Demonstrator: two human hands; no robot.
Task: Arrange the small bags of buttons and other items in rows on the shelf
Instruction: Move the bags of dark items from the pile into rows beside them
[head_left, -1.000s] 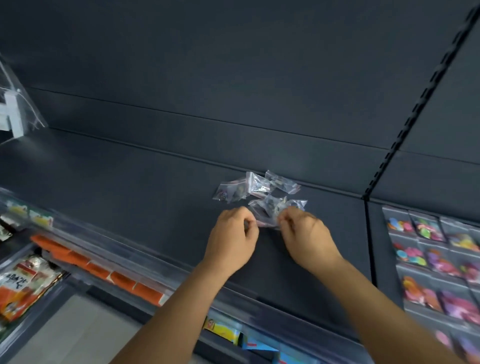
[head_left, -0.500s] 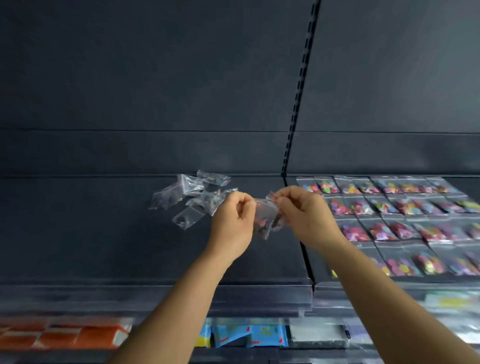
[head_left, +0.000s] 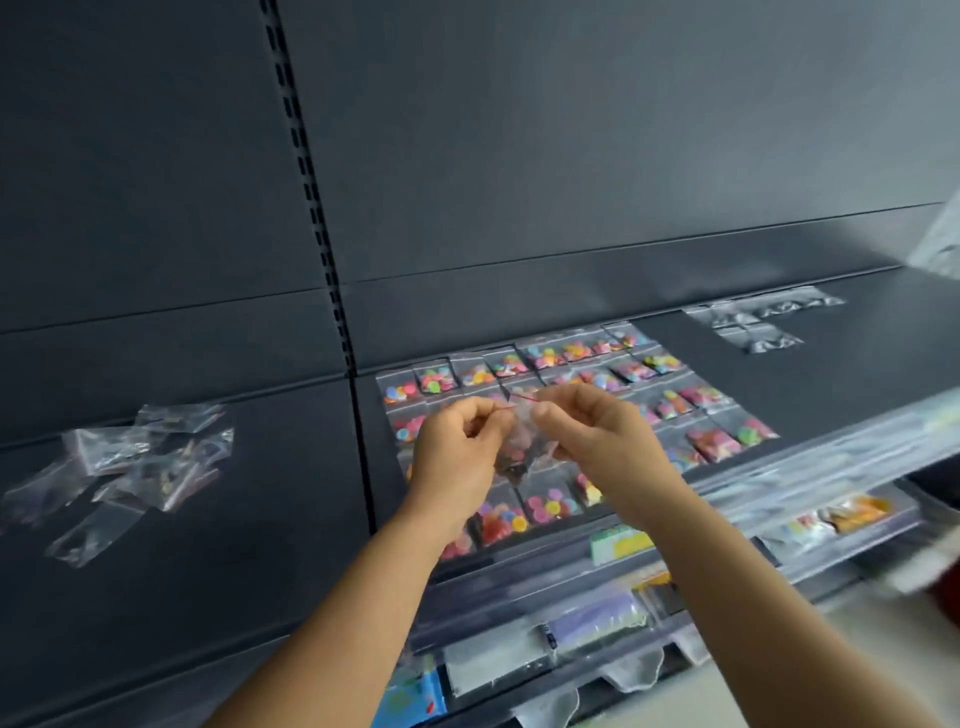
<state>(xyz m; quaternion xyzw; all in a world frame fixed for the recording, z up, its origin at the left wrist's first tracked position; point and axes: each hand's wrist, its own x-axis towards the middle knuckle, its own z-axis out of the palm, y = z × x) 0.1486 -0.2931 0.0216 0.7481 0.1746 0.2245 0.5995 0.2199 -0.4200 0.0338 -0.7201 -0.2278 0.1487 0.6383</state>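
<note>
While raised, left hand (head_left: 457, 457), right hand (head_left: 597, 441) — pinching bag (head_left: 522, 452)

small bag (head_left: 522, 447) lifted off loose pile (head_left: 140, 457), carried right (both hands pinching) above button rows (head_left: 571, 400)

I see one small clear zip bag (head_left: 522, 447) with a red seal strip held up by its top edge above the shelf (head_left: 857, 374), hanging down with dark and reddish bits inside, blurred. Behind and below it, bags of bright multicolour buttons (head_left: 571, 415) lie flat in tidy rows on the dark shelf, edges touching or overlapping. Left shelf section: loose heap of clear bags (head_left: 140, 462), crumpled and overlapping; far right rear: a few more clear bags (head_left: 753, 322) laid flat.
</note>
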